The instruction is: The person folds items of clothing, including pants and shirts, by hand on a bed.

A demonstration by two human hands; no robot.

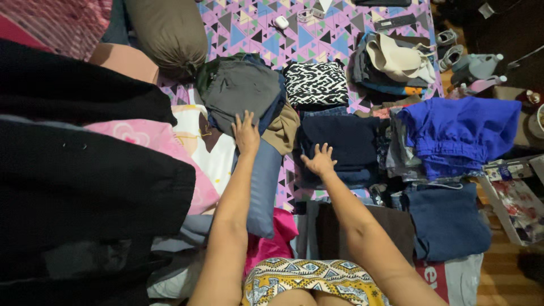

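In the head view, both bare arms stretch up from the bottom of the frame over a bed (340,34) covered with a sheet of purple, blue and grey triangles. The left hand (246,135) lies flat with fingers spread on a folded grey garment (241,90), a soft matte cloth topping a small stack just left of centre; it presses rather than grips. Under that stack a tan fold (283,131) sticks out to the right, and a long slate-blue piece (263,187) runs down beside the left forearm. The right hand (320,160) is open, fingers fanned, at the lower left edge of a dark navy folded pile (345,141) in the centre; I cannot tell whether it touches the cloth.

Above the navy pile sits a folded black-and-white patterned fabric (315,83). To the right, a bright blue crumpled garment (459,133) tops another heap, with a cream cloth (399,59) on a stack in the upper right. A pink printed cushion (153,141) and heavy black fabric (85,181) fill the left side.
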